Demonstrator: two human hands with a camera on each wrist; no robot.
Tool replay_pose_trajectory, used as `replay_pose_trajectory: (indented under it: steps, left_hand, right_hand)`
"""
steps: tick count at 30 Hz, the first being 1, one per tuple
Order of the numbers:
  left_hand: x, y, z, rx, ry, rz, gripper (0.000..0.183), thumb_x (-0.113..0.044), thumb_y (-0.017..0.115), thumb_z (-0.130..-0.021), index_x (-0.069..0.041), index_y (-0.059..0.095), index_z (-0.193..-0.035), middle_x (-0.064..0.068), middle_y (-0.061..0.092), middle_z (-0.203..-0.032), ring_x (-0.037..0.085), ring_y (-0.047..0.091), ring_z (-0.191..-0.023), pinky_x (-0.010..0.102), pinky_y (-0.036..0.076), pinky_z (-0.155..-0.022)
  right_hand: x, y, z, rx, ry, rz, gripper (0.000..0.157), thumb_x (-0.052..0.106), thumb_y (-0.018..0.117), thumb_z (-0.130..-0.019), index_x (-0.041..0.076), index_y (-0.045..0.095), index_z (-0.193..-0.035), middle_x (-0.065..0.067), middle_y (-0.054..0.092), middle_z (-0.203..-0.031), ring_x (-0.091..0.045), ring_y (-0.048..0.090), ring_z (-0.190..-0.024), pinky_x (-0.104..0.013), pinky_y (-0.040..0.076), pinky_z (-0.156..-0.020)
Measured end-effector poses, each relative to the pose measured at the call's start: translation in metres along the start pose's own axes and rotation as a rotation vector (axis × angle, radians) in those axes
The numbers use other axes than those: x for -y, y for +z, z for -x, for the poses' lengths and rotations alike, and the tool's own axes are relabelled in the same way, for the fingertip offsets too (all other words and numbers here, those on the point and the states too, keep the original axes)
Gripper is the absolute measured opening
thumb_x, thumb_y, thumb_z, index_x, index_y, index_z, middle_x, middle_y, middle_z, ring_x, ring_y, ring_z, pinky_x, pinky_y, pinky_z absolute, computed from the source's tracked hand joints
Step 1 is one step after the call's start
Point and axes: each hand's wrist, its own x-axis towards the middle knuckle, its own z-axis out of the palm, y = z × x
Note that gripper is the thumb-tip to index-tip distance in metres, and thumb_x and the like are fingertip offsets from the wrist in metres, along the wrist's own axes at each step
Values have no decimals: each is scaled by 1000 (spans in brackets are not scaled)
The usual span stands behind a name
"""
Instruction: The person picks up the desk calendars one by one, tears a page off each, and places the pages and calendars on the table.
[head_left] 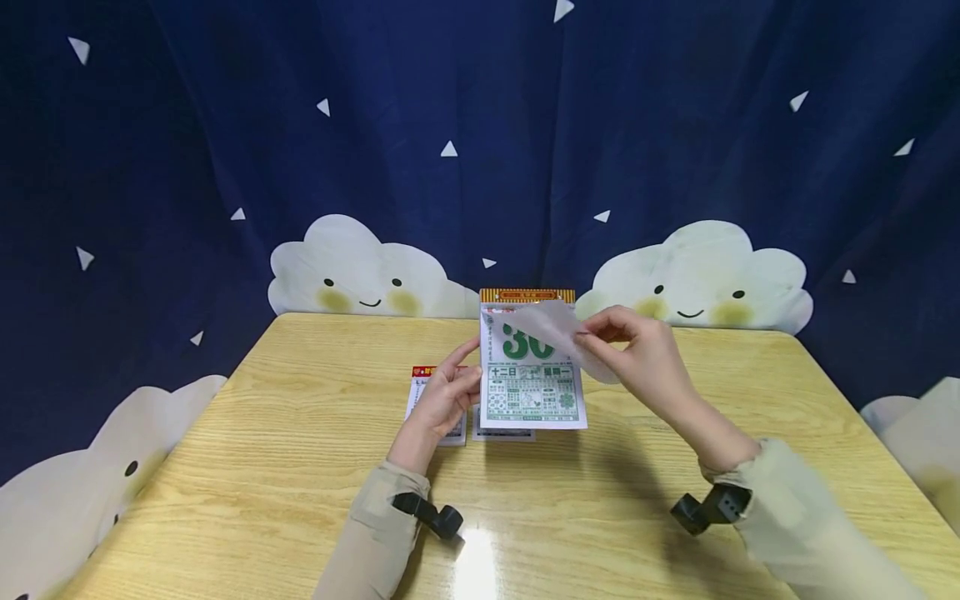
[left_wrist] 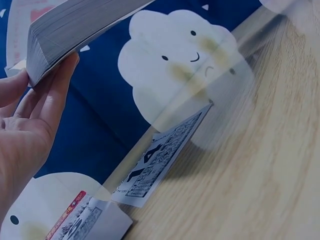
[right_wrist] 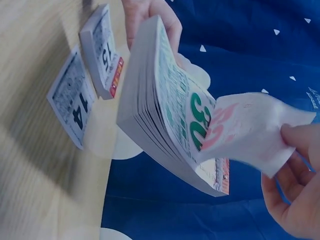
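A thick tear-off calendar point(head_left: 534, 400) is held up above the table, its page showing a large green 30 and green print. My left hand point(head_left: 442, 400) grips its left edge; in the left wrist view the thumb point(left_wrist: 12, 90) and fingers clasp the thick pad point(left_wrist: 75, 35). With thumb and fingertips, my right hand point(head_left: 645, 350) pinches a thin sheet point(right_wrist: 255, 135) lifted across the upper right of the page. Red print shows faintly through that sheet. Whether it is still joined under the orange header point(head_left: 525, 295) I cannot tell.
On the wooden table point(head_left: 247, 467), a smaller calendar pad point(right_wrist: 100, 55) with a red header and the number 15 lies left of the held one. Beside it is a loose page point(right_wrist: 72, 102) marked 14. A dark blue curtain point(head_left: 450, 67) with white clouds hangs behind.
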Motion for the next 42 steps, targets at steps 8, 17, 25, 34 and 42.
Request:
replay_pose_trajectory:
  steps: [8, 17, 25, 34, 42]
  left_hand:
    - [-1, 2, 0, 4, -10, -11, 54, 3, 40, -92, -8, 26, -143, 1, 70, -91, 13, 67, -78, 25, 54, -71]
    - [2, 7, -1, 36, -11, -10, 55, 5, 38, -92, -5, 22, -143, -1, 70, -90, 13, 67, -78, 26, 53, -69]
    - [5, 10, 1, 41, -20, -40, 54, 5, 39, -92, -4, 23, -143, -2, 70, -90, 13, 67, -76, 25, 53, -68]
    - [3, 10, 6, 73, -4, -39, 55, 5, 39, -92, -1, 19, -143, -3, 71, -89, 13, 67, -76, 26, 53, -69]
    - [6, 13, 7, 57, -6, -28, 56, 6, 40, -89, -2, 22, -142, -1, 71, -88, 15, 67, -75, 28, 54, -70]
  right_hand:
    - [-6, -11, -14, -23, 101, -65, 15, 9, 66, -81, 3, 67, -95, -7, 65, -81, -3, 53, -64, -10, 44, -56]
    - [-15, -19, -31, -88, 157, -179, 17, 13, 67, -81, -1, 67, -91, 15, 58, -71, -3, 49, -60, -13, 40, -51]
    - [-20, -27, -43, -89, 174, -151, 18, 13, 68, -80, 0, 68, -92, 17, 57, -69, -1, 47, -60, -13, 38, -51]
    - [-27, -27, -55, -29, 240, -72, 23, 23, 67, -82, 3, 68, -92, 6, 58, -72, -8, 47, -64, -16, 38, -51]
    - [-30, -24, -64, 17, 261, 14, 20, 25, 70, -79, 7, 69, -86, -5, 61, -75, -14, 47, -66, -20, 37, -52]
